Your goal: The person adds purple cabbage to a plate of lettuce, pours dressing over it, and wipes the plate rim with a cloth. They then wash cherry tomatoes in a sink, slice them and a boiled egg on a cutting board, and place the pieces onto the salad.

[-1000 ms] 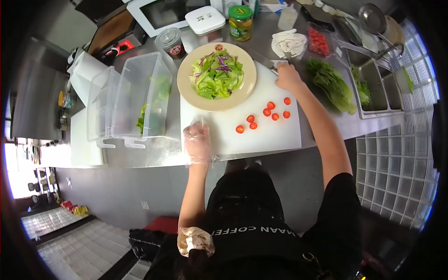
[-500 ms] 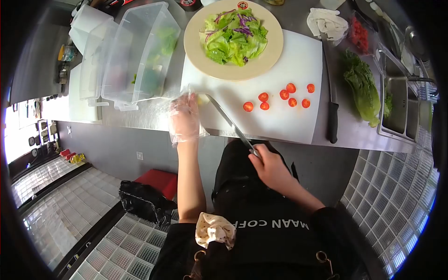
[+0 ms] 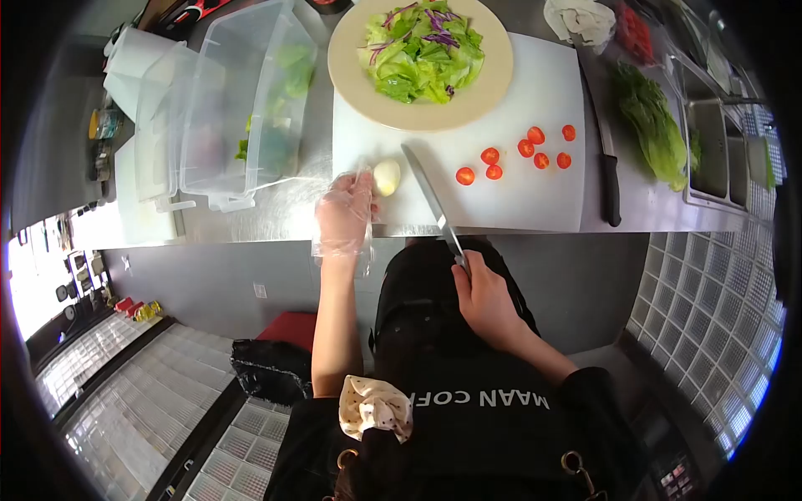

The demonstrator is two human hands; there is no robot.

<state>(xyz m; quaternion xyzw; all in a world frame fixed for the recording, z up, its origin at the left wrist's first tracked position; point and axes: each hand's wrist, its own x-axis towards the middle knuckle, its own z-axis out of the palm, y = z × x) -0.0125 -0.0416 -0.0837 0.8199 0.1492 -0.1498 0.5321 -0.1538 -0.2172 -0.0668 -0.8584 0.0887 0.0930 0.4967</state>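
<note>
On the white cutting board [image 3: 526, 209] lies a pale, peeled boiled egg [image 3: 387, 178]. My left hand [image 3: 342, 213], in a loose clear plastic glove, is at the egg's left side, its bent fingers and thumb closed against it. My bare right hand [image 3: 484, 296] grips the handle of a knife [image 3: 430, 192]. The blade slants up and left over the board, its tip to the right of the egg and apart from it. Several halved cherry tomatoes [image 3: 493, 156] lie cut side up on the right. Behind the egg, a beige plate [image 3: 347, 88] holds salad [image 3: 426, 58].
Clear plastic bins [image 3: 225, 108] stand on the left. A second knife [image 3: 610, 179] lies along the board's right edge. Beyond it are a romaine lettuce [image 3: 647, 125] and a metal sink [image 3: 710, 150]. A white cloth [image 3: 581, 21] sits at the back right.
The view has shifted, so the board and its contents appear farther right. My left hand has drawn back slightly, uncovering more of the egg. The knife stays in my right hand, its blade turned more upright.
</note>
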